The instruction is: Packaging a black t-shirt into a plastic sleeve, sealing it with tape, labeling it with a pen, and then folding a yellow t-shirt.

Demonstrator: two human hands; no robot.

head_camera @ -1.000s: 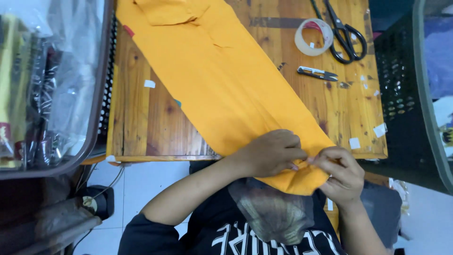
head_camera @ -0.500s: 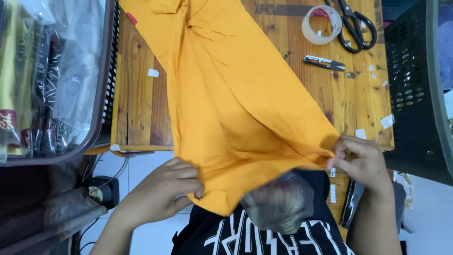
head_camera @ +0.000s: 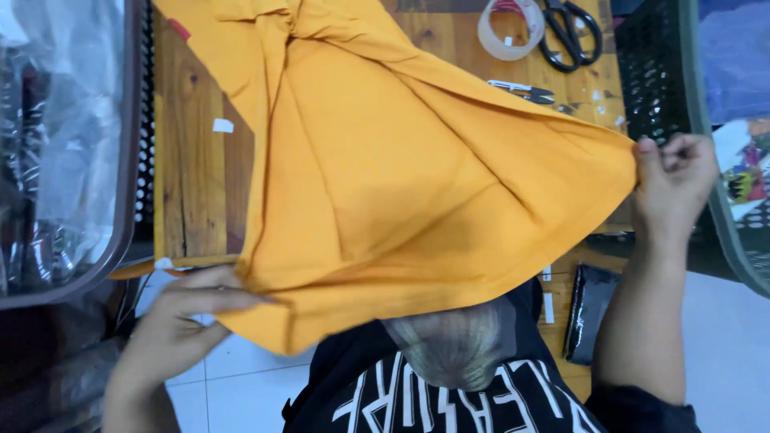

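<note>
An orange garment [head_camera: 401,176] lies across a wooden table [head_camera: 188,176] and hangs over its near edge. My left hand [head_camera: 188,317] pinches the garment's lower left hem below the table edge. My right hand [head_camera: 672,180] grips the hem's right corner, lifted and pulled out to the right. The cloth is stretched wide between the two hands, with folds fanning from the top.
A tape roll [head_camera: 507,28], black scissors [head_camera: 571,32] and a small metal tool [head_camera: 521,90] lie at the table's far right. A dark crate [head_camera: 666,72] stands right of the table. A bin of plastic-wrapped goods [head_camera: 64,144] sits on the left.
My hands have moved apart. The right one pulled the hem corner out to the right and up, the left one slid to the lower left, spreading the cloth wide.
</note>
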